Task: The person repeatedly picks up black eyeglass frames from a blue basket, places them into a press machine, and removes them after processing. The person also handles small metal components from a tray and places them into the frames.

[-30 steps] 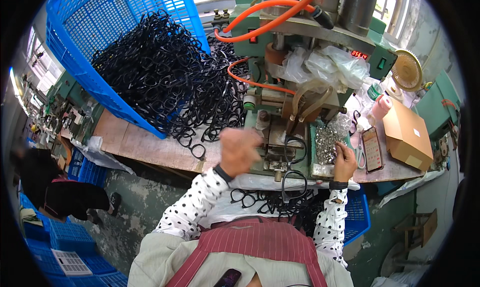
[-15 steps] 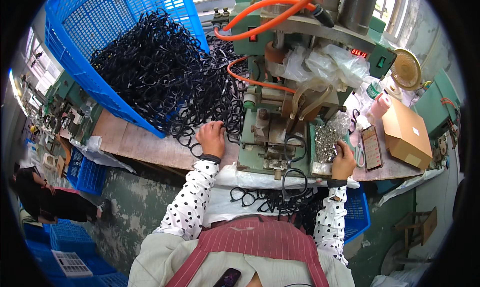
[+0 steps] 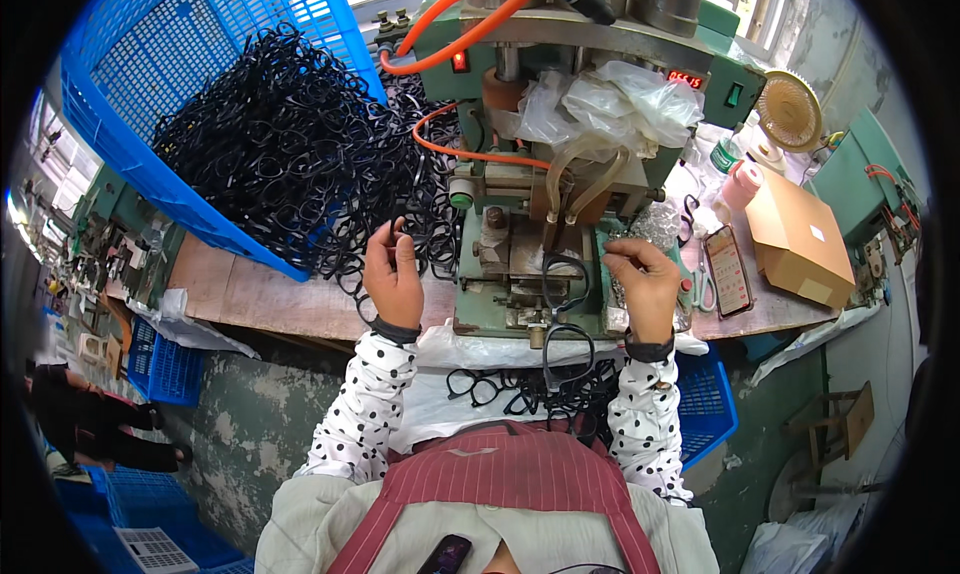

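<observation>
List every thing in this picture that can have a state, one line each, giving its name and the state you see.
Blue plastic crate: tilted, black spectacle frames spilling onto the bench.
Left hand: pinching one black frame at the pile's edge.
Right hand: resting on the green bench machine, fingers curled.
Black frame on the machine bed: lying loose.
Brown cardboard box: closed.
Small round fan: upright.
</observation>
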